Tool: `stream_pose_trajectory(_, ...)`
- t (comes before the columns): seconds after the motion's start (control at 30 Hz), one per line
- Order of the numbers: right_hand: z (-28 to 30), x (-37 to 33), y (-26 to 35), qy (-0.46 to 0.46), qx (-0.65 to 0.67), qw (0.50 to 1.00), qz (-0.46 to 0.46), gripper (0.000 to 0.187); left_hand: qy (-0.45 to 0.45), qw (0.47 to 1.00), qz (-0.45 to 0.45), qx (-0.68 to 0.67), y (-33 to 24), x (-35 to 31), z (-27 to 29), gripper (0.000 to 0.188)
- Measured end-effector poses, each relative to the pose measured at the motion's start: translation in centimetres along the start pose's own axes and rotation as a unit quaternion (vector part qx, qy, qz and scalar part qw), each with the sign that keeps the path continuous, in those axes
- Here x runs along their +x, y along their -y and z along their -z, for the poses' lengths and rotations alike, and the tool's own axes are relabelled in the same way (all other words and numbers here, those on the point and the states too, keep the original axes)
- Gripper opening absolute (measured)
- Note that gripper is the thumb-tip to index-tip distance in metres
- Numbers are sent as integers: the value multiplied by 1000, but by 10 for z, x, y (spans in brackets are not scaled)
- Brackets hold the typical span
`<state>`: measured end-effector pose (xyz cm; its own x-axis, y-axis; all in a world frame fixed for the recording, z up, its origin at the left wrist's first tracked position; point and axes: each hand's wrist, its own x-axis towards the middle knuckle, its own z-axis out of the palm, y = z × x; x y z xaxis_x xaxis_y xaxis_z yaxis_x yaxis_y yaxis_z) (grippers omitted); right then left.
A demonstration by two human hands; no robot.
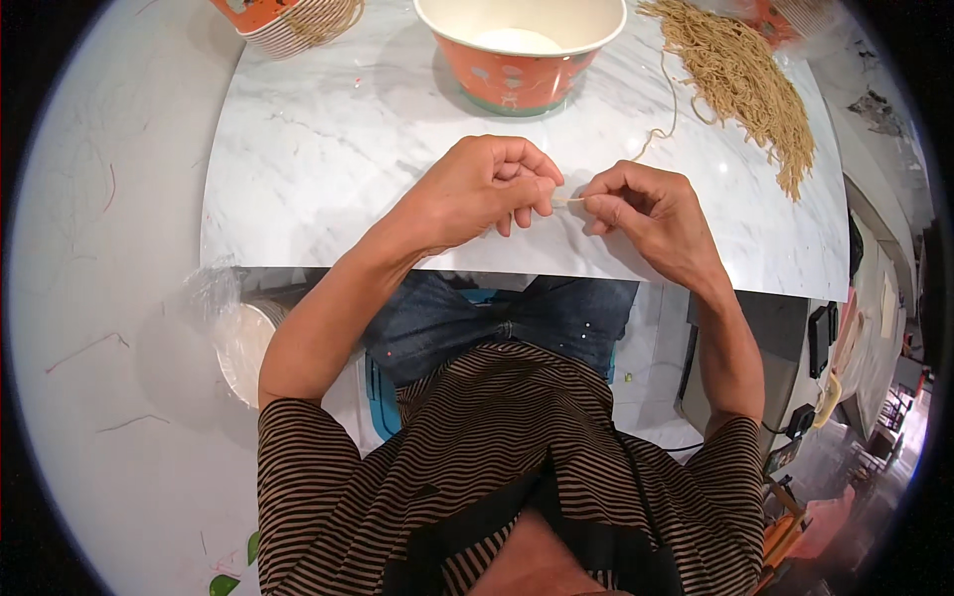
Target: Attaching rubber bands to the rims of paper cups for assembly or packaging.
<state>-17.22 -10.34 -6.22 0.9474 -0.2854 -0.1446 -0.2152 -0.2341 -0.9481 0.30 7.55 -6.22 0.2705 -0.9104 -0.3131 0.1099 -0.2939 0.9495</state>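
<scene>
Above the near edge of the table, my left hand (477, 189) and my right hand (651, 214) face each other with a small gap between them. A short stretch of thin tan cord (568, 200) spans the gap, pinched between thumb and fingers on each side. One tan strand (656, 133) lies on the tabletop behind my right hand; whether it joins the held cord is hidden. Beyond my hands stands a large orange paper tub (512, 74), white inside with a green base band. At the far right lies a heap of tan cords (745, 89).
The white marbled table (318, 159) has a curved rim. Nested orange tubs (273, 35) with cord on them stand far left, and another stack (790, 18) far right. On the floor at left is a plastic-wrapped white stack (243, 353). A grey cabinet (745, 343) stands at right.
</scene>
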Motion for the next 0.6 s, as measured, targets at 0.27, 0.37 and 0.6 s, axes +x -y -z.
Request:
stream_pose_trajectory(0.27,-1,-2,-4,-25,105,994,-5,14,-76,986,-92,118,13,-7,-15,30)
stream_pose_trajectory(0.37,-4,-1,-4,-24,115,993,-4,14,-111,974,-141,140,8,-10,-26,28)
stream_pose_trajectory(0.6,-2,-5,-2,-14,113,993,-2,16,-169,934,-184,255,4,-7,-31,9)
